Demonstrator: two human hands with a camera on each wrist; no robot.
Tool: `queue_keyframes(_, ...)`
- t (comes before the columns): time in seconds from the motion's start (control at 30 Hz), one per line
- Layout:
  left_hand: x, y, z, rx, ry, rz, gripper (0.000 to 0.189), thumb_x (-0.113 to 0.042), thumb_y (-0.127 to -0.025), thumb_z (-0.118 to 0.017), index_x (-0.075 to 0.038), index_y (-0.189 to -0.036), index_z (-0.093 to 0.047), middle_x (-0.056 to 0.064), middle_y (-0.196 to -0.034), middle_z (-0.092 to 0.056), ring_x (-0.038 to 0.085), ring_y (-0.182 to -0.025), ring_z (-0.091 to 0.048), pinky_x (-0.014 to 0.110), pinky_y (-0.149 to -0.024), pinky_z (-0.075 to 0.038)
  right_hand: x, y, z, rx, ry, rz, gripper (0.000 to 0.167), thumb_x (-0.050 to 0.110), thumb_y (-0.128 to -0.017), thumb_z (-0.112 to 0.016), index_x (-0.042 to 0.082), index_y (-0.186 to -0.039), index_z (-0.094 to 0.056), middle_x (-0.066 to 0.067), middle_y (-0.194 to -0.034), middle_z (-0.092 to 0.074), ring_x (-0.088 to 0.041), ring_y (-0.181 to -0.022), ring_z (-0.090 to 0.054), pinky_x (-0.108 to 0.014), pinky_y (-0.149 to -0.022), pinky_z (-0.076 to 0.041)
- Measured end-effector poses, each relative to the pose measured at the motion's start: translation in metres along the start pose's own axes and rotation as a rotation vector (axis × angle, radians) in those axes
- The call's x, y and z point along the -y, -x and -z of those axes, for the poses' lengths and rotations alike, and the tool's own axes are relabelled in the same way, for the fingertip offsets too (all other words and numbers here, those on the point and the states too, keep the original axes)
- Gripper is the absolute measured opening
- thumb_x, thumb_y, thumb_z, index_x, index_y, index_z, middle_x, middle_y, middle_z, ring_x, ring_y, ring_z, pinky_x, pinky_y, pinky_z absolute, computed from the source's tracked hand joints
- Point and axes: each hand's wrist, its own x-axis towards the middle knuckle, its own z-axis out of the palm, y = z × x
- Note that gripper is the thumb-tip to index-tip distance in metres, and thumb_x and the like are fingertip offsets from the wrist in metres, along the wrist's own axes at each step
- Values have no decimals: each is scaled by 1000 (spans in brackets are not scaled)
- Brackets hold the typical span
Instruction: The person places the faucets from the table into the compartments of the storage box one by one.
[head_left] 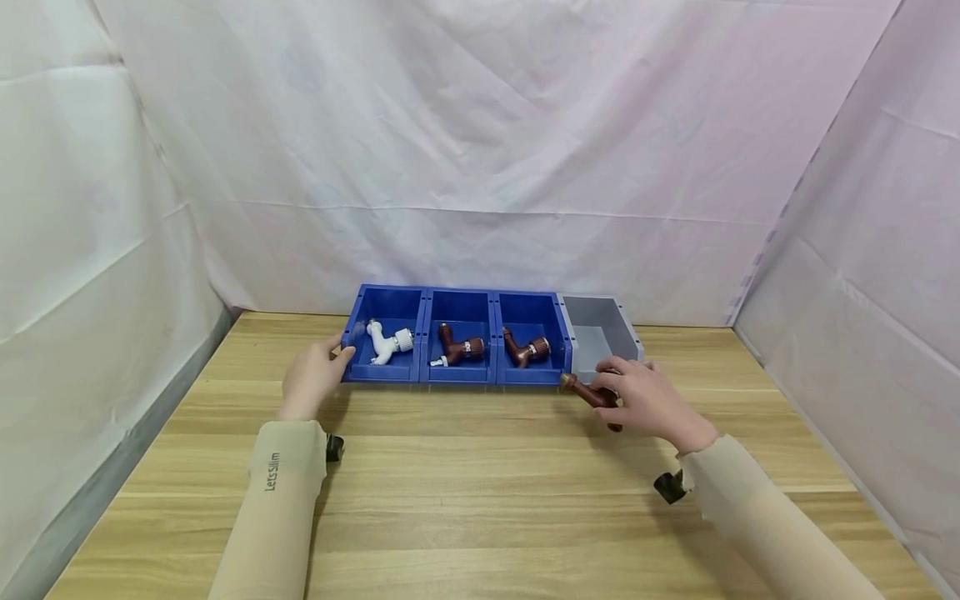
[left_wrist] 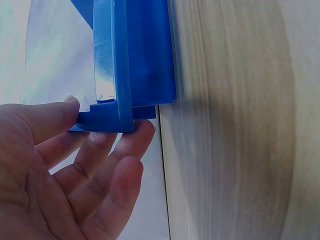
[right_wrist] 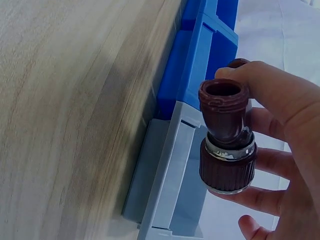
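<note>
My left hand point(head_left: 311, 380) grips the front left corner of the leftmost blue bin point(head_left: 381, 375), its thumb on one side of the rim and its fingers on the other. A white tap point(head_left: 385, 342) lies in that bin. My right hand point(head_left: 647, 400) holds a dark brown tap point(right_wrist: 226, 122) in front of the grey bin point(head_left: 632, 321). Its ribbed knob and threaded open end show in the right wrist view. One brown tap point(head_left: 454, 346) lies in the second blue bin, and another brown tap point(head_left: 525, 350) in the third.
The three blue bins and the grey bin stand side by side at the back of the wooden table point(head_left: 450, 483). White cloth point(head_left: 480, 150) hangs close behind them and along both sides.
</note>
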Motion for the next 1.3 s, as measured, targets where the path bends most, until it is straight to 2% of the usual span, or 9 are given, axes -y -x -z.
queue_keyframes(0.3,1,0,0,0,-3,0,53,-35,-102,-47,-7,-147,-42,22,-113,-63,33,-91,-59,40,-64,-42,-4,-1,2,0,1,-34,25,30,-79,-80,21,-100,-73,-10,-119,-61,-24,-94,-60,-43,-72,-31)
queue_keyframes(0.87,1,-1,-2,-10,-2,1,52,-35,-102,-48,-8,-146,-43,22,-114,-63,33,-92,-59,39,-65,-43,-20,-6,5,-12,7,-88,25,30,-78,-81,18,-98,-74,-14,-119,-61,-31,-97,-62,-44,-71,-32)
queue_keyframes(1.13,2,1,0,-6,6,-10,52,-33,-102,-48,-5,-146,-43,24,-117,-62,36,-98,-59,44,-69,-44,-22,-9,9,-6,2,-100,25,31,-79,-80,19,-99,-73,-13,-121,-60,-31,-95,-62,-44,-71,-30)
queue_keyframes(1.3,1,0,0,0,7,-3,53,-35,-103,-47,-6,-146,-42,23,-116,-62,35,-96,-59,42,-67,-44,-27,-12,9,-1,-7,-130,25,31,-80,-80,18,-99,-73,-12,-119,-60,-30,-93,-61,-46,-73,-30)
